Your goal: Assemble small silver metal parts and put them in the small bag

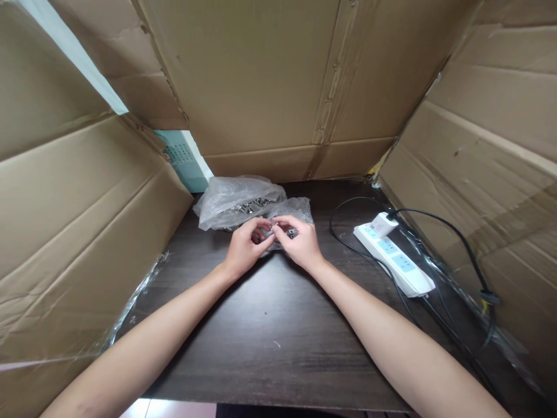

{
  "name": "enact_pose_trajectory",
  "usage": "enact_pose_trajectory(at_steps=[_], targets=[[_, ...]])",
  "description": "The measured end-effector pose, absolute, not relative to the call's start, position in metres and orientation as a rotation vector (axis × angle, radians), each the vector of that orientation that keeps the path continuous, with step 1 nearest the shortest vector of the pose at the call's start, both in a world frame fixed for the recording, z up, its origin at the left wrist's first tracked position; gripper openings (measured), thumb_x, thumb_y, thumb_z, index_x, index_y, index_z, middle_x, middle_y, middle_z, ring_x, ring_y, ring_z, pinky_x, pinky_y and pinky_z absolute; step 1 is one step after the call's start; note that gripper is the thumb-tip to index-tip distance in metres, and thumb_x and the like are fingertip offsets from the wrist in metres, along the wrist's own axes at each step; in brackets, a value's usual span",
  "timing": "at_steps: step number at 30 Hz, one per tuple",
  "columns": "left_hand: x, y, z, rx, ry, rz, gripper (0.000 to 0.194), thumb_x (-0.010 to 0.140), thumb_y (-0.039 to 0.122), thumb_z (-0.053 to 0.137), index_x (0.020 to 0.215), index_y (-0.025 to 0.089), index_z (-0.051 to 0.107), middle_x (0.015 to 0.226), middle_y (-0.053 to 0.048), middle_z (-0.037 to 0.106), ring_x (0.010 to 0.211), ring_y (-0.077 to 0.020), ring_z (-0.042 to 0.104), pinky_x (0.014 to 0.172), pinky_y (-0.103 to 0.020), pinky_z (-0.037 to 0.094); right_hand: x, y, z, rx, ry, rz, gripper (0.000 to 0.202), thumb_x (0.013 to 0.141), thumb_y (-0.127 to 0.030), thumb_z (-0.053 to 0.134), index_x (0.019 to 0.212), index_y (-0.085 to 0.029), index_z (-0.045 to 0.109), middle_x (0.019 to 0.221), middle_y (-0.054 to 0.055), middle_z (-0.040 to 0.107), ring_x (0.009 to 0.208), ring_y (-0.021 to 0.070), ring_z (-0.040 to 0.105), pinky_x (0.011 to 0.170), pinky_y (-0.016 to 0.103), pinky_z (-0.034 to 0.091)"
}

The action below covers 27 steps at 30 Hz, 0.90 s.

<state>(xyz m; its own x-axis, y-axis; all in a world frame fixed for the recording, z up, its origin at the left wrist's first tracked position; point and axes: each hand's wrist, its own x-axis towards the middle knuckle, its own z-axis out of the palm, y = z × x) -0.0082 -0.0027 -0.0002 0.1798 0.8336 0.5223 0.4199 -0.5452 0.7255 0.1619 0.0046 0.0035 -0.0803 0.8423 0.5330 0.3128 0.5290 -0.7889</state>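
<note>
My left hand (247,246) and my right hand (299,239) meet fingertip to fingertip over the dark wooden table. Pinched between them is a small shiny metal piece (274,226), too small to name and mostly covered by my fingers. Just behind my left hand lies a clear plastic bag (230,194) with many small metal parts (252,205) showing in its opening. A second plastic bag (298,206) sits behind and under my right hand, with a few round metal pieces (292,233) visible in it.
Cardboard walls (270,75) enclose the dark table (270,348) at the back and both sides. On the right stands a white power strip (395,258) with a charger (383,224) plugged in. A black cable (461,232) loops around it.
</note>
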Motion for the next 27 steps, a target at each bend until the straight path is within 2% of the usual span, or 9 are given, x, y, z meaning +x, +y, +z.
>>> enact_pose_trajectory(at_steps=[4, 7, 11, 14, 19, 22, 27], targets=[[-0.009, -0.002, -0.001, 2.049, 1.191, 1.364, 0.011, 0.090, 0.026, 0.072, 0.098, 0.019, 0.071, 0.085, -0.002, 0.072, 0.067, -0.0125, 0.063, 0.061, -0.023, 0.050, 0.161, 0.005, 0.005, -1.020, -1.618, 0.641, 0.014, 0.086, -0.034, 0.067, 0.091, -0.023, 0.075, 0.087, 0.003, 0.079, 0.077, 0.0193, 0.073, 0.076, 0.032, 0.056], [-0.008, -0.003, -0.001, 2.039, 1.211, 1.360, 0.011, 0.090, 0.029, 0.072, 0.095, 0.019, 0.072, 0.083, -0.001, 0.072, 0.066, -0.0127, 0.062, 0.061, -0.023, 0.050, 0.164, 0.007, 0.005, -1.035, -1.598, 0.629, 0.016, 0.088, -0.034, 0.064, 0.093, -0.023, 0.074, 0.086, 0.003, 0.078, 0.079, 0.0199, 0.073, 0.081, 0.034, 0.055], [-0.008, -0.003, -0.001, 1.995, 1.268, 1.343, 0.014, 0.090, 0.033, 0.074, 0.092, 0.019, 0.072, 0.081, 0.000, 0.072, 0.066, -0.0129, 0.063, 0.061, -0.023, 0.049, 0.172, 0.012, 0.003, -1.233, -1.600, 0.323, 0.019, 0.090, -0.024, 0.055, 0.091, -0.021, 0.073, 0.088, 0.005, 0.074, 0.087, 0.0221, 0.066, 0.091, 0.041, 0.047], [-0.008, -0.003, 0.000, 1.991, 1.292, 1.333, 0.015, 0.090, 0.034, 0.073, 0.091, 0.020, 0.072, 0.082, -0.001, 0.073, 0.067, -0.0132, 0.064, 0.061, -0.023, 0.050, 0.176, 0.016, -0.001, -1.480, -1.661, 0.130, 0.018, 0.084, -0.022, 0.059, 0.085, -0.022, 0.077, 0.099, 0.009, 0.069, 0.101, 0.0277, 0.056, 0.090, 0.044, 0.041], [-0.006, -0.003, 0.001, 1.996, 1.303, 1.299, 0.016, 0.090, 0.036, 0.072, 0.091, 0.019, 0.071, 0.083, -0.002, 0.074, 0.068, -0.0143, 0.066, 0.060, -0.024, 0.050, 0.174, 0.014, -0.003, -1.606, -1.816, 0.051, 0.021, 0.088, -0.026, 0.062, 0.096, -0.024, 0.081, 0.124, 0.014, 0.060, 0.115, 0.0333, 0.044, 0.094, 0.051, 0.036], [-0.006, -0.004, 0.002, 2.013, 1.306, 1.276, 0.016, 0.090, 0.036, 0.072, 0.091, 0.019, 0.072, 0.084, -0.002, 0.075, 0.068, -0.0148, 0.066, 0.060, -0.024, 0.051, 0.171, 0.011, 0.000, -1.634, -1.893, 0.050, 0.024, 0.090, -0.028, 0.060, 0.100, -0.022, 0.081, 0.130, 0.017, 0.057, 0.120, 0.0370, 0.041, 0.097, 0.056, 0.035], [-0.006, -0.005, 0.003, 2.027, 1.314, 1.263, 0.015, 0.089, 0.034, 0.072, 0.090, 0.019, 0.072, 0.084, -0.002, 0.076, 0.068, -0.0149, 0.066, 0.060, -0.024, 0.051, 0.172, 0.011, 0.001, -1.620, -1.924, 0.079, 0.021, 0.089, -0.027, 0.061, 0.091, -0.022, 0.081, 0.134, 0.015, 0.056, 0.127, 0.0386, 0.038, 0.100, 0.058, 0.033]])
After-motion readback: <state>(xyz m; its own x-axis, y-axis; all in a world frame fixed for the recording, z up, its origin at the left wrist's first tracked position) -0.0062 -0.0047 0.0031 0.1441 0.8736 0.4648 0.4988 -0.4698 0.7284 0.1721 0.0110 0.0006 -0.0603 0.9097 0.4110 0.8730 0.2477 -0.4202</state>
